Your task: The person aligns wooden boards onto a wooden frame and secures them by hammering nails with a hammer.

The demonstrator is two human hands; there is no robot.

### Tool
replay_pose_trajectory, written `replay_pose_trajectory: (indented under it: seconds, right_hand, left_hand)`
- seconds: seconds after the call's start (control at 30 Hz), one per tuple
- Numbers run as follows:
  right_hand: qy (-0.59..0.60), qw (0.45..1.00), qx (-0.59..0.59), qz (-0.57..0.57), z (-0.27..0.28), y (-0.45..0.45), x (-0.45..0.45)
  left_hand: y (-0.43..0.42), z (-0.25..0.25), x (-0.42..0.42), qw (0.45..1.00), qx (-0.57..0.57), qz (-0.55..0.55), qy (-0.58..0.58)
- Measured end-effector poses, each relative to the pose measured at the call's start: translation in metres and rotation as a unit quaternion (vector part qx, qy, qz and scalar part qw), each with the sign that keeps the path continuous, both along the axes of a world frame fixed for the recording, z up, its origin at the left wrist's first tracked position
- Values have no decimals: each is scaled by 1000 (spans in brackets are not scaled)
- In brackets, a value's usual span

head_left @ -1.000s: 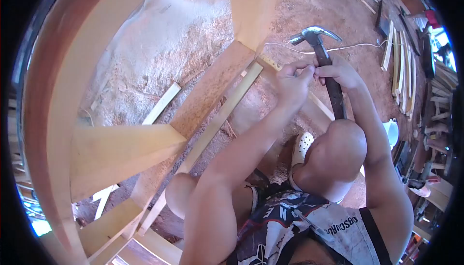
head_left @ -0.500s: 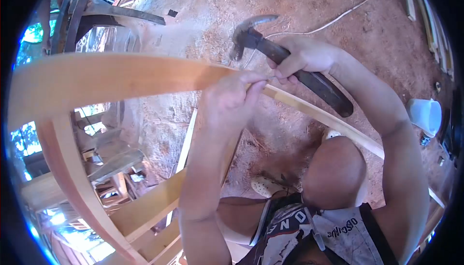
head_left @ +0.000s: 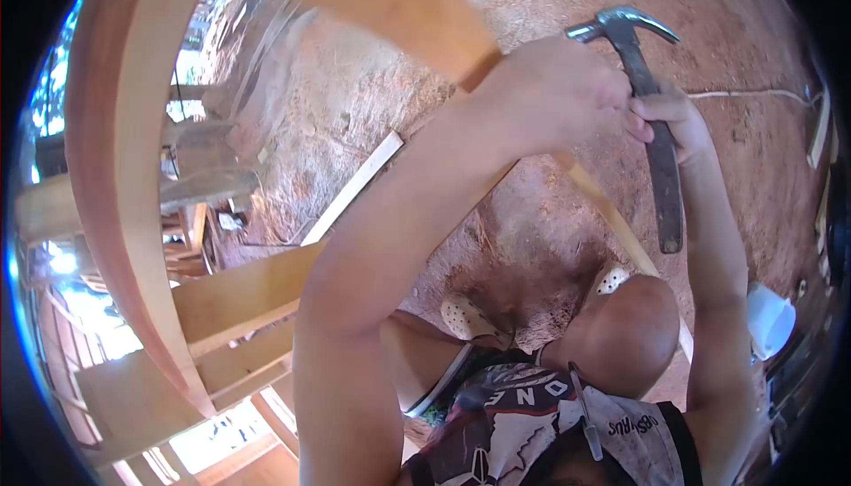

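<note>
A claw hammer (head_left: 651, 123) with a shiny metal head and dark handle is gripped around its upper handle by my right hand (head_left: 669, 118). The head points up and the handle hangs down. Close beside it, my left hand (head_left: 576, 87) has its fingers bent and meeting my right fingertips; anything small between them is hidden. My left wrist and forearm pass over the end of a pale wooden piece (head_left: 417, 16). A thin wooden strip (head_left: 612, 216) runs diagonally below my hands.
A curved wooden piece (head_left: 133, 176) and crosspieces (head_left: 257, 295) of a frame stand at the left. A loose pale stick (head_left: 355, 186) lies on the dirt ground. At the right are a white bucket (head_left: 769, 321) and a white cord (head_left: 745, 93).
My hands and the hammer have moved right in view, away from the wooden joint. The hammer now stands more upright, and the view has turned.
</note>
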State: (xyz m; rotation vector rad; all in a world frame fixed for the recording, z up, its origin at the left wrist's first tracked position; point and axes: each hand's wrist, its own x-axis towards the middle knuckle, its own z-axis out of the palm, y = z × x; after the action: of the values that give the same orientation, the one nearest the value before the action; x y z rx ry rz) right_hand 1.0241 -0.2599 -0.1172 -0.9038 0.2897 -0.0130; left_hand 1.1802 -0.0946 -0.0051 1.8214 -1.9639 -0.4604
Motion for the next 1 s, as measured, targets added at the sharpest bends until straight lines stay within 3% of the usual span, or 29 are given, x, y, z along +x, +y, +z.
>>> replay_pose_trajectory:
  seconds: [0.23,0.43,0.5,0.63,0.7,0.83,1.0]
  right_hand:
    - [24,1000,-16,14,46,40,1]
    - [37,995,-89,21,74,75,12]
    - [12,997,-74,11,76,82,11]
    - [34,998,-59,-11,98,102,5]
    - [55,995,-57,-55,118,119,1]
    - [64,993,-26,-101,136,135,-1]
    - [37,998,-14,-46,135,123,-7]
  left_hand:
    - [43,5,2,998,-51,-18,-24]
    - [97,14,9,978,-202,-5,56]
    - [105,20,6,990,-129,59,14]
    - [114,14,15,975,-214,60,13]
    - [121,22,17,968,-228,56,89]
    - [124,33,16,965,-250,42,66]
    - [122,31,11,957,-270,40,94]
